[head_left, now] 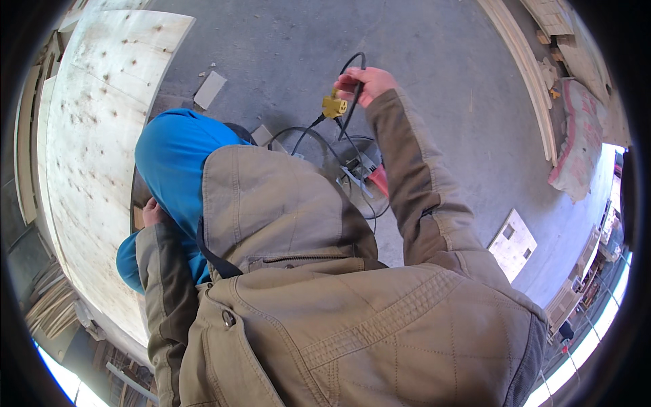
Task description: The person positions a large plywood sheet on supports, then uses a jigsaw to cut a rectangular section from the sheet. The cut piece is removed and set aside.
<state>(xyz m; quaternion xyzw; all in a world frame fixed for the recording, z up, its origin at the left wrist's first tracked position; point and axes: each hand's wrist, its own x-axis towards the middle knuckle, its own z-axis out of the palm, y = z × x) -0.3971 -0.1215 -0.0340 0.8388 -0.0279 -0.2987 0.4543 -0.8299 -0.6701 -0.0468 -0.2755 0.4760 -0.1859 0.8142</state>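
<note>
A: Starting with the yellow socket (334,106): found where?

B: Just beside the right hand (371,87), at its 8 o'clock, apparently hung above the floor (434,74). Perhaps touching the fingertips at the top; hard to tell.

A: Turned which way?

B: Roughly 12 to 6, to judge by the narrow yellow part at the top. Too stubby for a firm reading. Holes facing about 3 o'clock, with dark leads leaving below, toward 7 and 5.

A: And gripped by the right hand?

B: Closed around the black cord (351,112), rather than plainly around the socket. Looped over at 12 o'clock, then dropping past the socket on the 3 o'clock side.

A: Nearer to which hand, then?

B: To the right, clearly. Best judged as the relation to mind: socket to hand, a short way toward 2 o'clock.

A: Further out?

B: At 5 o'clock, on the floor, a red thing (378,180) among cords. Well apart at 8 o'clock, the left hand (153,213), near the edge of a big pale board (108,88) and partly hidden by blue cloth (180,149). Cannot tell about its grip.
</note>
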